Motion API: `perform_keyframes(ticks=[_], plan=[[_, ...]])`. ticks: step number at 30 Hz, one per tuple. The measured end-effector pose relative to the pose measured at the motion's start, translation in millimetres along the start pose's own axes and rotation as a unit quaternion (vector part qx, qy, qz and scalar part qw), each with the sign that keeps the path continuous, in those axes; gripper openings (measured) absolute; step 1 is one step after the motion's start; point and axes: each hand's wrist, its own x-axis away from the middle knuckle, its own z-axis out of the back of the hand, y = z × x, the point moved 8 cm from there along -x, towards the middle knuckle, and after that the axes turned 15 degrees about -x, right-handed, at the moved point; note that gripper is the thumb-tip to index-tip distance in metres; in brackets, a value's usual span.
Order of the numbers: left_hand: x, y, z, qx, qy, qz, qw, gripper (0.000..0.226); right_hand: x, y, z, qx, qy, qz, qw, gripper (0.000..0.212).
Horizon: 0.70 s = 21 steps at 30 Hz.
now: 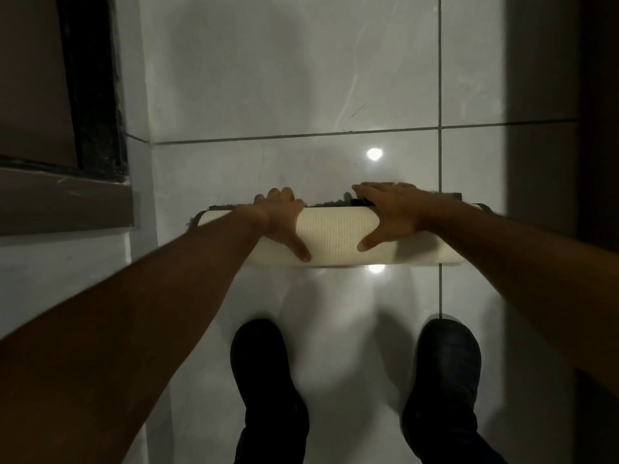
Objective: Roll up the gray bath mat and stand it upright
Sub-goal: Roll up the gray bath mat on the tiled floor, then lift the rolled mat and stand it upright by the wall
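1. far left of the frame: a dark door frame (93,85) and a brown step (67,202) run up the edge. dim there, hard to say more.
2. left hand (279,221) now, centre-left: it's pressed down on top of the mat (335,239), thumb splayed back along the near side, fingers curled over the far side. not a fist, more a flat clamp, and i'd say that's to keep the roll from springing open.
3. the mat itself lies centre frame on the floor (301,78), rolled into a tube running left to right. pale ribbed backing faces out; the gray pile shows only as a dark fringe along the far edge and at the left end.
4. looks nearly all rolled. whether a last flap of pile lies flat behind the roll, i can't tell, the hands cover it.
5. right hand (390,212), centre-right: mirror of the other, palm on the roll, thumb pointing back toward the near side, fingers reaching over the top. the two hands sit apart, a bare stretch of backing between them, likely so pressure spreads along the tube.
6. the roll's right end sits under the right forearm and in shadow, so its tightness is unclear.
7. lower middle: two dark shoes (268,370) planted near the roll, the person bent over it.
8. far right: deep shadow, nothing readable.
9. judgement: rolling is about done; tipping it upright isn't started.
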Motion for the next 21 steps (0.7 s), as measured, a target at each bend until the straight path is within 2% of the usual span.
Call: perform_keyframes(ticks=[4, 6, 10, 12, 14, 16, 18, 20, 21], plan=[[8, 8, -2, 0.032, -0.015, -0.007, 0.999, 0.108, -19, -41, -10, -0.003, -0.046, 0.014, 0.999, 0.126], [16, 12, 1, 0.026, 0.007, -0.003, 1.000, 0.106, -28, -54, -19, -0.013, -0.050, 0.003, 0.999, 0.131], [41, 23, 14, -0.069, 0.154, 0.003, 0.986, 0.102, -36, -72, -31, -0.017, -0.041, 0.004, 0.999, 0.126], [56, 25, 26, -0.122, 0.218, 0.001, 0.968, 0.097, -33, -80, -26, -0.012, -0.028, 0.021, 0.999, 0.117], [76, 24, 52, -0.119, 0.308, -0.007, 0.944, 0.092, -27, -83, -9, -0.048, -0.009, 0.018, 0.999, 0.109], [106, 15, 87, -0.082, 0.406, 0.053, 0.909, 0.095, -13, -84, 20, -0.129, 0.021, 0.003, 0.991, 0.104], [141, -6, 116, 0.063, 0.470, 0.198, 0.858, 0.100, 6, -81, 52, -0.218, 0.055, -0.011, 0.974, 0.100], [171, -17, 129, 0.301, 0.490, 0.310, 0.757, 0.107, 26, -78, 82, -0.291, 0.080, -0.018, 0.953, 0.091], [178, -15, 136, 0.424, 0.479, 0.320, 0.699, 0.110, 37, -79, 99, -0.322, 0.094, -0.016, 0.942, 0.087]])
